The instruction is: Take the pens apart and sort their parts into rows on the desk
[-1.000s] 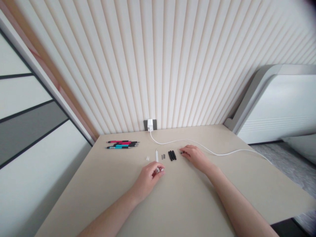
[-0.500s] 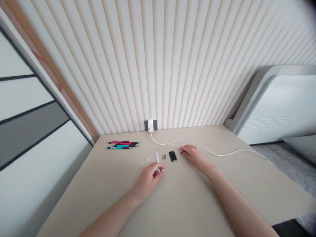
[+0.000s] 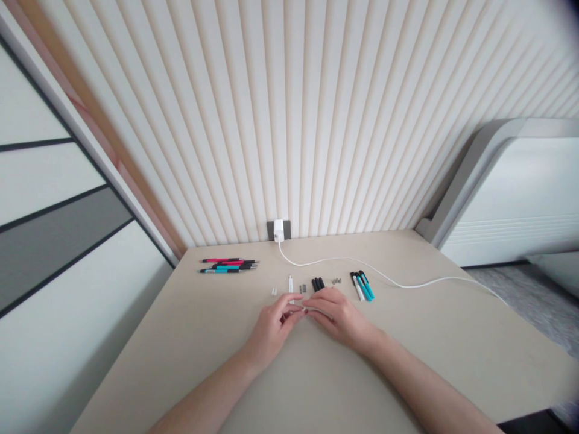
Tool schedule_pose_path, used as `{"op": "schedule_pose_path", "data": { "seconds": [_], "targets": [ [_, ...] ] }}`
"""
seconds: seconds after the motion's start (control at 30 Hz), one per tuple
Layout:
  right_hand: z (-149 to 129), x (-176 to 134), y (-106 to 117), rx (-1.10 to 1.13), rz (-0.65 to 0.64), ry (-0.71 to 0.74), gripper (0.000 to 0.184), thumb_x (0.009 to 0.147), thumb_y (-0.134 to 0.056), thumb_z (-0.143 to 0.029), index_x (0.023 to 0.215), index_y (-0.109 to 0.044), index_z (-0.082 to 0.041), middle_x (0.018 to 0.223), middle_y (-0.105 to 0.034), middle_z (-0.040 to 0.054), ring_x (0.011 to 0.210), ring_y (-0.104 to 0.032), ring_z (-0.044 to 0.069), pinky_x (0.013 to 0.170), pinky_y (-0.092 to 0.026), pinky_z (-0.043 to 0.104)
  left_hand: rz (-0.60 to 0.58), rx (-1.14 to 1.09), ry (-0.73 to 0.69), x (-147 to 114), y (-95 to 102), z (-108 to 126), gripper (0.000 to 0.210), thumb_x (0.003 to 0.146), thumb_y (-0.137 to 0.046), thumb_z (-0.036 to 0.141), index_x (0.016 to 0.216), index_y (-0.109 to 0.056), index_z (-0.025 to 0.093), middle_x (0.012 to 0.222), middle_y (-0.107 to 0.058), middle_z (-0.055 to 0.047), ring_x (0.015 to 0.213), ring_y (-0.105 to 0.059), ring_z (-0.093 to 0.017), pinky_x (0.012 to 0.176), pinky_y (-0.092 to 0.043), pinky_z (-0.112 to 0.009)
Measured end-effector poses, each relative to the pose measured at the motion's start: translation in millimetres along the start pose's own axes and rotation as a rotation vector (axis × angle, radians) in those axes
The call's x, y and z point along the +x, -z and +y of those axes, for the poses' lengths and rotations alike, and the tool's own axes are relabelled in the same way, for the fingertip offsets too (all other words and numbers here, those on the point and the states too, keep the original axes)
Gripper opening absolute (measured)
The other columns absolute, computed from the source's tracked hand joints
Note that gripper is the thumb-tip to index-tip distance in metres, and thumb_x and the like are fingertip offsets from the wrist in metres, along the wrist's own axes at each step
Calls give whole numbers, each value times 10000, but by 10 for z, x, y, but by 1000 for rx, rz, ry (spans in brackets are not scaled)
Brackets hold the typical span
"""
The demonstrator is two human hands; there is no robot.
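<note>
My left hand (image 3: 271,328) and my right hand (image 3: 341,316) meet low over the table, fingertips almost touching. Both are pinched on a thin white pen refill (image 3: 322,311), which the fingers partly cover. Just beyond the left fingers lie white refills (image 3: 291,282), side by side. Two small white tips (image 3: 274,292) are to their left, and small grey springs (image 3: 303,289) to their right. Black rubber grips (image 3: 318,283) lie behind my right hand, partly hidden by it. Small metal tips (image 3: 336,281) and pen barrels (image 3: 363,286) in white and turquoise are farther right.
Several red, black and turquoise pens (image 3: 229,266) lie in a pile at the back left. A white charger (image 3: 278,230) is plugged in at the ribbed wall, its white cable (image 3: 384,274) running across the table's back to the right edge.
My right hand has come left and nearer from beside the black grips to join my left hand at the refill. Small metal tips and the pen barrels are now uncovered.
</note>
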State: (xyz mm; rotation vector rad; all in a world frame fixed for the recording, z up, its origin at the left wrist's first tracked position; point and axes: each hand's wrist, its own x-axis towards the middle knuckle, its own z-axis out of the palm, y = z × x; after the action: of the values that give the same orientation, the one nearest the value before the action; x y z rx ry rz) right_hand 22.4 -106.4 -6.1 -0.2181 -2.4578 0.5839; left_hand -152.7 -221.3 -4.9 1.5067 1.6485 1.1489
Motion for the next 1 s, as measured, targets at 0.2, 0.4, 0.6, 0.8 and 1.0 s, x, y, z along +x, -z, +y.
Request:
{"op": "schedule_pose_path", "data": {
  "seconds": [0.2, 0.4, 0.6, 0.8, 1.0],
  "targets": [
    [-25, 28, -5, 20, -21, 42, 222, 971, -478, -277, 1009, -690, -224, 975, -699, 77, 883, -614, 180, 808, -490, 332, -54, 4, -23, -23, 8, -13, 275, 918, -528, 352, 1153, -556, 212, 858, -743, -11, 739, -678, -151, 691, -514, -254],
    [-45, 27, -34, -52, -20, -21, 185, 959, -507, -269, 970, -683, -215, 887, -691, 64, 845, -600, 187, 793, -472, 343, -36, 55, -71, -19, -24, -1, 223, 924, -523, 360, 1061, -623, 215, 957, -733, -26, 803, -683, -152, 725, -526, -242],
    [-27, 13, -33, -51, 34, -57, 204, 956, -507, -264, 1069, -668, -211, 951, -682, 83, 878, -607, 197, 808, -475, 354, 219, 558, -196, 59, 300, -160, 208, 955, -476, 338, 983, -646, 221, 928, -713, -42, 854, -655, -176, 814, -476, -287],
    [11, -27, 41, -50, -4, -72, 218, 965, -473, -243, 1031, -677, -208, 927, -681, 82, 855, -608, 201, 791, -475, 363, 294, 934, -16, 134, 640, -312, 210, 964, -435, 295, 947, -629, 216, 884, -686, -45, 813, -628, -196, 705, -442, -284],
    [16, -37, 64, -68, -32, -70, 218, 965, -467, -238, 1006, -679, -212, 912, -677, 78, 864, -613, 197, 797, -473, 351, 196, 867, -36, 154, 610, -315, 167, 937, -496, 278, 872, -636, 216, 891, -659, -29, 863, -608, -202, 734, -431, -287]
  ]
}}
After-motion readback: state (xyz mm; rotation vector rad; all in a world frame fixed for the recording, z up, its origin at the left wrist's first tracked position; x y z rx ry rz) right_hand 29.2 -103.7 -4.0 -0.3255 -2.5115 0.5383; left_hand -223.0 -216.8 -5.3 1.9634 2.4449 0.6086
